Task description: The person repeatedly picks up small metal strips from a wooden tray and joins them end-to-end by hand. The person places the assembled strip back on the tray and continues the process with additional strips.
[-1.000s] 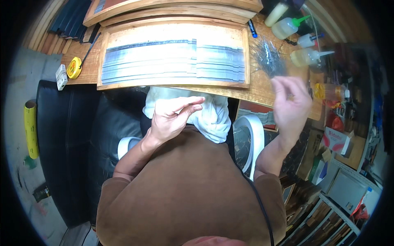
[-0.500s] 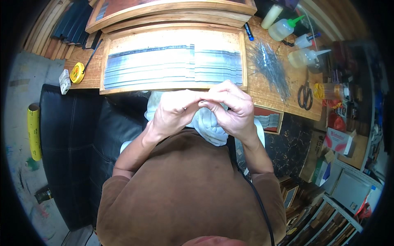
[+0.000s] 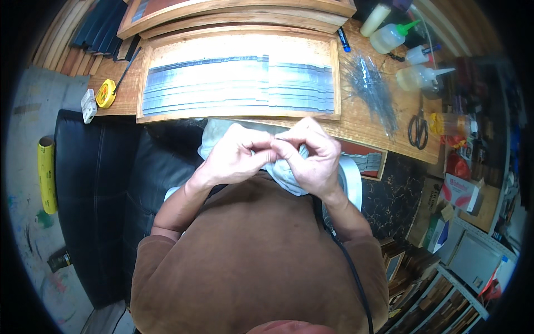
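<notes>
Left hand (image 3: pixel 233 158) and right hand (image 3: pixel 311 156) meet fingertip to fingertip, pinching something too small to make out. A white cloth (image 3: pixel 286 175) lies just under them; wooden tray (image 3: pixel 239 80) of grey strips sits beyond.

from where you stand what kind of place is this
Probably a small craft or framing workshop. A wooden workbench carries a shallow wooden tray of grey metal strips, squeeze bottles of glue, black-handled scissors and a yellow tape measure.
</notes>
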### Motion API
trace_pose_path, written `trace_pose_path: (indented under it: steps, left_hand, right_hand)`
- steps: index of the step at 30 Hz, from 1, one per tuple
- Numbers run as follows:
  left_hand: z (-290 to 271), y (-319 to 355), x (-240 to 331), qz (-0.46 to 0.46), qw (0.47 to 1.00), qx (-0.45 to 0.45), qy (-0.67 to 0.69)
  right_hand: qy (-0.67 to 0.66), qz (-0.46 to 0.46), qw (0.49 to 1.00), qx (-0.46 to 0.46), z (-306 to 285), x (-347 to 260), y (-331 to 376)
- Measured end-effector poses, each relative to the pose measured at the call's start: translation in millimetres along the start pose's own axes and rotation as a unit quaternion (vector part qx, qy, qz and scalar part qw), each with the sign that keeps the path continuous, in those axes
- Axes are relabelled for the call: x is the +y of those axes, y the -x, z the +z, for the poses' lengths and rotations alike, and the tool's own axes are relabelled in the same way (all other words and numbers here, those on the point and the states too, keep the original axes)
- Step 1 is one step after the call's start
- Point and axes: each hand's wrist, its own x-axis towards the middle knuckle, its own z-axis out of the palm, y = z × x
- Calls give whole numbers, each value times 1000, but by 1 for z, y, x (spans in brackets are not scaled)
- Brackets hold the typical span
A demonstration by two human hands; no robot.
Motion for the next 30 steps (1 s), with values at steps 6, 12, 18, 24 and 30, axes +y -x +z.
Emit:
trace_pose_path:
  steps: [6, 12, 18, 24, 30]
  left_hand:
    - [3, -8, -55, -208, 944, -70, 247]
    - [0, -13, -67, -196, 952, -40, 233]
    - [5, 20, -55, -32, 996, 50, -66]
    - [8, 40, -43, 135, 969, 176, -114]
    - [9, 38, -36, 159, 957, 228, -87]
  right_hand:
    - [-278, 363, 889, -37, 12, 66, 38]
    - [-312, 358, 880, 16, 24, 74, 32]
    - [-94, 160, 983, -6, 32, 39, 33]
    - [-20, -64, 996, -55, 37, 23, 13]
    - [-86, -21, 989, -117, 31, 22, -4]
